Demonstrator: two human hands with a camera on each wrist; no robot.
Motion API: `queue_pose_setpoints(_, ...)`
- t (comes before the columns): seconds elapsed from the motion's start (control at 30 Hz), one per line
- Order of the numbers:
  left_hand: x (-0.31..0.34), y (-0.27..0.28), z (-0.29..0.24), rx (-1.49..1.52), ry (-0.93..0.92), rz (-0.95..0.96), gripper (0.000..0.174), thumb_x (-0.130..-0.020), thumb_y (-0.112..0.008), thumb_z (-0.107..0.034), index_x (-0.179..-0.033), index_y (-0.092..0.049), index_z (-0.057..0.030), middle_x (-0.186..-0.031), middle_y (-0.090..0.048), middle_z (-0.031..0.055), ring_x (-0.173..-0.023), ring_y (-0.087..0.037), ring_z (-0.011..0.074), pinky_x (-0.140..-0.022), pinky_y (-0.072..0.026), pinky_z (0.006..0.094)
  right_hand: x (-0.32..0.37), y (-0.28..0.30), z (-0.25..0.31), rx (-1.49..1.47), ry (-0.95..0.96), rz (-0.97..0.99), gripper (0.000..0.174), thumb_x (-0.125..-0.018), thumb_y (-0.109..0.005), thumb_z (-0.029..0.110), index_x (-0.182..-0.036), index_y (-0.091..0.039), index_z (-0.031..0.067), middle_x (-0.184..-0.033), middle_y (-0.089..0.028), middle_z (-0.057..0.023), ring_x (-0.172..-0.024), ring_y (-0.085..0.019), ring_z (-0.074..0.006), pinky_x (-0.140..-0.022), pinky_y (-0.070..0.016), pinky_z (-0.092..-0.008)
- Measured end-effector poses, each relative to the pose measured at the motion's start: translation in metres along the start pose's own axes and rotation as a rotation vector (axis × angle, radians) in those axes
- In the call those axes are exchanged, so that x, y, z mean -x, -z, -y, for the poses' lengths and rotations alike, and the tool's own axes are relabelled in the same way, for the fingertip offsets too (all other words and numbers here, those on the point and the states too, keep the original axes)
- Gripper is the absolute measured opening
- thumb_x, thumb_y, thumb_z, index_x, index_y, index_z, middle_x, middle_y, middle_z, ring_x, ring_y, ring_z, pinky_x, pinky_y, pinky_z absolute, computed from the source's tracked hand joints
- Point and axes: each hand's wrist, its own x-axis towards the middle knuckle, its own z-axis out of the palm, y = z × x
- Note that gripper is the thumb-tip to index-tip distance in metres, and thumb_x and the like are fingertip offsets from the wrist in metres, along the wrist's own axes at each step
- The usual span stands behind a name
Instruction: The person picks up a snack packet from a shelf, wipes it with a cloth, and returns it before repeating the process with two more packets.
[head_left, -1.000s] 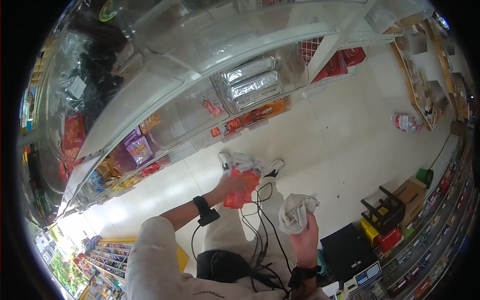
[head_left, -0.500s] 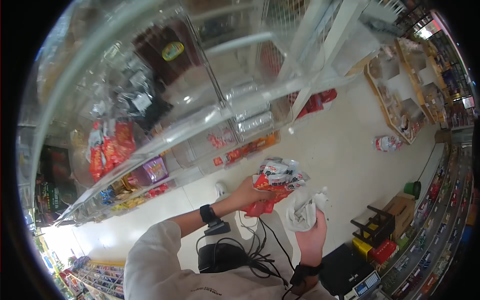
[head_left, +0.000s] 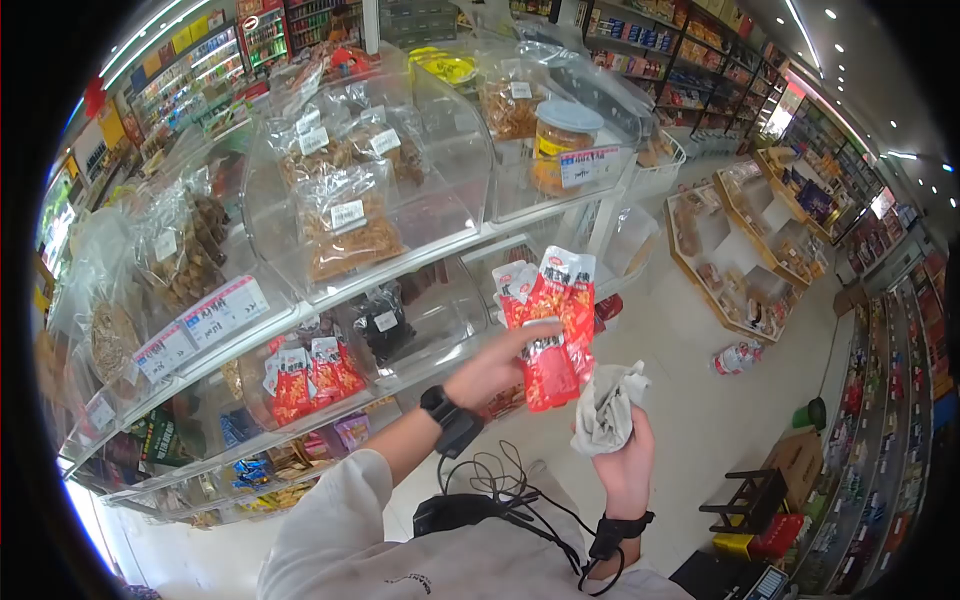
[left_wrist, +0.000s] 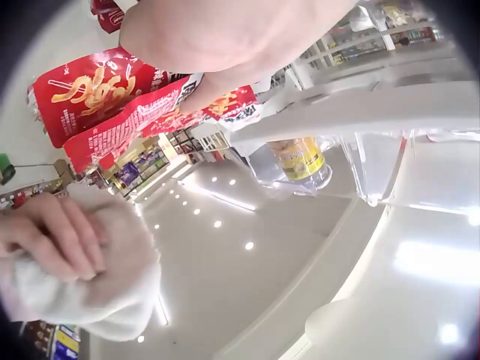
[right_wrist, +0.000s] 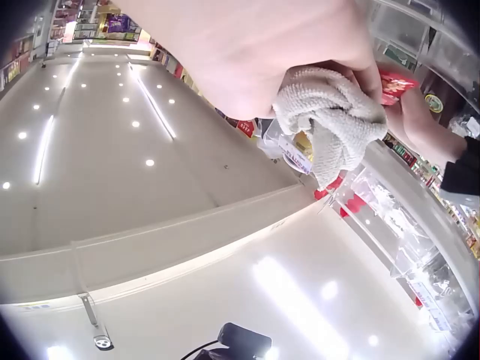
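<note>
Left hand [head_left: 490, 370] grips red snack packets [head_left: 548, 330] upright, labels readable, before clear shelf bins [head_left: 450, 150]; right hand [head_left: 625, 462] fingers clench bunched cloth [head_left: 608, 405], just beside packets.

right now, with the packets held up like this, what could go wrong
The left hand grips several red snack packets in one grasp. They fan out at the top, so one may slip loose.
The right hand holds a bunched cloth, so it could hardly catch a falling packet.
Black cables hang loose by the wrists and might snag on the shelf edge.
</note>
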Motion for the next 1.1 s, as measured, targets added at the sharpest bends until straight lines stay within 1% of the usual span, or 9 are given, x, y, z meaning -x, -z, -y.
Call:
queue_pose_setpoints(0.1,-0.036,0.031,-0.006,-0.805,-0.487,0.104,0.061,-0.081,-0.064,0.009,-0.139,-0.05,-0.0004,-0.132,-0.061,0.015,-0.128,-0.056,0.0264,-0.109,-0.0455,0.0367,-0.011,-0.009,0.014,-0.023,0.012,0.002,0.04,-0.102,-0.043,0.029,-0.133,-0.054,0.0065,-0.126,-0.063,-0.0101,-0.11,-0.063,-0.0284,-0.091,-0.0499,-0.0513)
queue_pose_setpoints(0.2,-0.128,0.122,-0.02,-0.252,-0.345,-0.034,0.065,-0.074,-0.063,0.015,-0.136,-0.055,-0.0014,-0.133,-0.062,0.0142,-0.13,-0.055,0.0252,-0.11,-0.0433,0.0358,-0.025,-0.007,0.023,-0.021,-0.002,0.054,0.04,-0.102,-0.043,0.028,-0.134,-0.054,0.007,-0.126,-0.063,-0.0096,-0.109,-0.063,-0.0282,-0.091,-0.0499,-0.051)
queue_pose_setpoints(0.27,-0.116,0.052,-0.034,0.081,-0.252,-0.311,0.06,-0.077,-0.064,0.016,-0.134,-0.058,-0.0034,-0.131,-0.064,0.0143,-0.124,-0.06,0.0254,-0.105,-0.0457,0.0335,-0.042,0.0,0.042,-0.054,-0.003,0.065,0.04,-0.101,-0.044,0.028,-0.133,-0.055,0.0069,-0.124,-0.064,-0.0089,-0.109,-0.063,-0.0276,-0.092,-0.0498,-0.0505)
queue_pose_setpoints(0.37,-0.116,0.099,-0.033,-1.386,-0.895,-0.298,0.052,-0.083,-0.067,0.009,-0.132,-0.059,-0.0051,-0.127,-0.065,0.0143,-0.118,-0.063,0.0271,-0.101,-0.0485,0.033,-0.06,0.008,0.064,-0.065,0.006,0.066,0.039,-0.101,-0.045,0.028,-0.131,-0.057,0.0064,-0.122,-0.065,-0.0076,-0.108,-0.063,-0.0257,-0.093,-0.0495,-0.0484)
queue_pose_setpoints(0.63,-0.17,0.147,-0.068,-1.665,-0.67,-0.582,0.031,-0.089,-0.07,-0.011,-0.119,-0.066,-0.0038,-0.105,-0.071,0.0139,-0.094,-0.07,0.0237,-0.089,-0.0545,0.036,-0.132,0.028,0.136,-0.125,-0.05,0.155,0.038,-0.102,-0.047,0.027,-0.131,-0.057,0.0054,-0.124,-0.064,-0.0063,-0.114,-0.062,-0.0218,-0.098,-0.0485,-0.04)
queue_pose_setpoints(0.73,-0.209,0.16,-0.072,-0.631,-0.406,-0.699,0.028,-0.083,-0.075,-0.018,-0.107,-0.07,-0.0025,-0.095,-0.071,0.0157,-0.084,-0.072,0.0262,-0.084,-0.0555,0.04,-0.169,0.045,0.145,-0.115,-0.106,0.227,0.041,-0.102,-0.047,0.027,-0.136,-0.053,0.0048,-0.131,-0.061,-0.007,-0.122,-0.058,-0.0222,-0.104,-0.0457,-0.0405)
queue_pose_setpoints(0.8,-0.213,0.152,-0.078,-1.775,-0.135,-0.79,0.038,-0.086,-0.069,-0.021,-0.117,-0.063,0.0001,-0.106,-0.069,0.0216,-0.084,-0.07,0.039,-0.083,-0.0546,0.0453,-0.187,0.051,0.145,-0.122,-0.14,0.254,0.04,-0.102,-0.047,0.027,-0.136,-0.054,0.005,-0.131,-0.061,-0.0069,-0.122,-0.058,-0.022,-0.104,-0.0457,-0.0403)
queue_pose_setpoints(0.9,-0.196,0.163,-0.077,-2.301,0.021,-0.803,0.046,-0.09,-0.063,-0.029,-0.122,-0.059,0.0039,-0.115,-0.065,0.0302,-0.093,-0.065,0.0477,-0.085,-0.0521,0.0496,-0.196,0.044,0.135,-0.133,-0.212,0.291,0.04,-0.102,-0.048,0.026,-0.136,-0.054,0.0052,-0.131,-0.061,-0.0067,-0.122,-0.058,-0.0216,-0.104,-0.0457,-0.0398)
queue_pose_setpoints(1.1,-0.17,0.115,-0.044,-1.947,-0.573,-1.126,0.043,-0.095,-0.06,-0.028,-0.127,-0.059,0.0007,-0.118,-0.066,0.0241,-0.107,-0.064,0.0414,-0.089,-0.0517,0.0478,-0.198,0.025,0.119,-0.115,-0.236,0.238,0.035,-0.103,-0.047,0.024,-0.133,-0.055,0.0086,-0.128,-0.062,-0.0047,-0.119,-0.059,-0.0211,-0.102,-0.0463,-0.0402)
